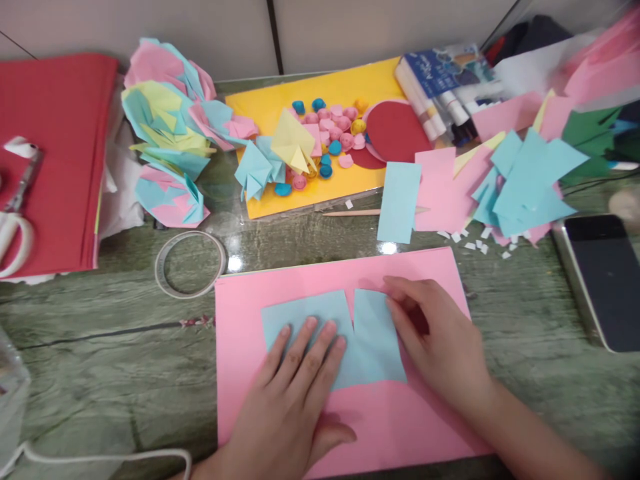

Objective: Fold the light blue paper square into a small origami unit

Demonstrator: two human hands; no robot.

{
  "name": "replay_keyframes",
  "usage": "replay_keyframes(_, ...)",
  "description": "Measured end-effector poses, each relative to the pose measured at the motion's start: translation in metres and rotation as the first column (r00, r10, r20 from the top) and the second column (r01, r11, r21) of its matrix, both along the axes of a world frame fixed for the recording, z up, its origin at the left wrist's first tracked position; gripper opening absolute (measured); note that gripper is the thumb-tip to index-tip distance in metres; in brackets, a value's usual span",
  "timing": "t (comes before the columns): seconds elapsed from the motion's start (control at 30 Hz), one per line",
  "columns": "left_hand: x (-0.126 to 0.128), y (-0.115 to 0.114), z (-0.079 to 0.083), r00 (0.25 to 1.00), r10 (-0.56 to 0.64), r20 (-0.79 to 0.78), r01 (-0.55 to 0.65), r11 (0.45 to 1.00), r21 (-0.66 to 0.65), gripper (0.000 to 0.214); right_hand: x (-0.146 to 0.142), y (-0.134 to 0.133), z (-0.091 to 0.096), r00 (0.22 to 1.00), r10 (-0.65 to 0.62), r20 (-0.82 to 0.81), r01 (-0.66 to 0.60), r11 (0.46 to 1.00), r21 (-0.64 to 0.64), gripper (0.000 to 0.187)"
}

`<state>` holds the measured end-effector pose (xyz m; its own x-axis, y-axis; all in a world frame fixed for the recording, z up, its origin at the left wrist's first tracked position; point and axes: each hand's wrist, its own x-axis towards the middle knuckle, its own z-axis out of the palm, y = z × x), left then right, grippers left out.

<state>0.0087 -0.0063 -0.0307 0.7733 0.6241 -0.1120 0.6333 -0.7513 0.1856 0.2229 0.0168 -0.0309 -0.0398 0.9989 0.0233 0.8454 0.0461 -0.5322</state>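
A light blue paper piece (373,333) with two flaps folded toward its middle lies on a large pink sheet (320,283) on the green table. My left hand (295,393) lies flat on the blue paper's left flap, fingers stretched out. My right hand (440,347) rests at the paper's right edge, its fingers pressing the right flap down.
A tape ring (189,263) lies left of the pink sheet. Folded paper shapes (170,127), a yellow sheet (310,93) with small rolled pieces, loose blue and pink papers (525,180), a thin wooden stick (350,213), glue sticks (435,100), a phone (600,280), scissors (13,213) on red paper (65,133).
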Motion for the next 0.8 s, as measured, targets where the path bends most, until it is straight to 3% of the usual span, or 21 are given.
replay_keyframes(0.23,0.0,0.003,0.001,0.999,-0.035,-0.014,0.035,0.999,-0.006,0.073,0.006,0.002,-0.005,0.992,0.111,0.066,-0.115,0.992,0.059,0.03)
replay_keyframes(0.4,0.0,0.003,0.002,0.999,-0.036,-0.012,0.036,0.999,-0.001,0.072,0.009,0.005,0.004,0.99,0.011,-0.143,-0.02,0.998,-0.061,0.032)
replay_keyframes(0.53,0.0,0.002,0.001,1.0,-0.027,-0.01,0.027,1.0,0.01,0.071,0.01,0.006,0.012,0.972,0.007,-0.236,-0.034,0.993,-0.11,0.033)
replay_keyframes(0.67,0.0,0.001,0.0,1.0,-0.014,-0.017,0.014,1.0,0.003,0.071,0.008,0.004,0.015,0.991,0.068,-0.119,-0.072,0.997,-0.026,0.028)
replay_keyframes(0.8,0.001,0.001,0.001,1.0,-0.015,-0.027,0.015,1.0,0.012,0.072,0.003,0.002,0.011,0.984,0.148,0.097,-0.152,0.988,0.036,0.047)
